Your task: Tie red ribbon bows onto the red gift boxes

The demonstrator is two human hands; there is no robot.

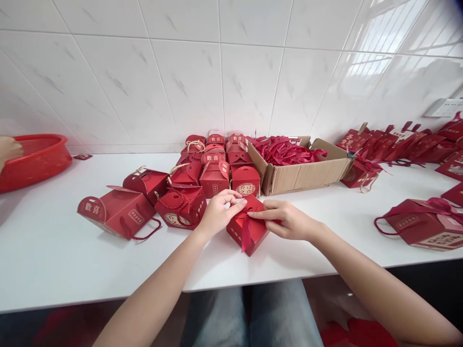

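Observation:
A small red gift box (256,239) stands near the table's front edge, right in front of me. A dark red ribbon (246,235) lies across its top, one tail hanging down the near side. My left hand (222,210) is at the box's upper left, thumb and fingertips pinched together on the ribbon. From the right, my right hand (285,220) reaches over the lid, with its extended forefinger at the ribbon's crossing and its other fingers curled against the box. My fingers partly hide the ribbon's far end.
Behind the box, several red gift boxes (214,177) stand grouped. A cardboard box (304,176) of red ribbons sits at the back. More boxes (423,224) are on the right, another (115,212) on the left. Another person's hand (9,149) is at a red basin (47,161).

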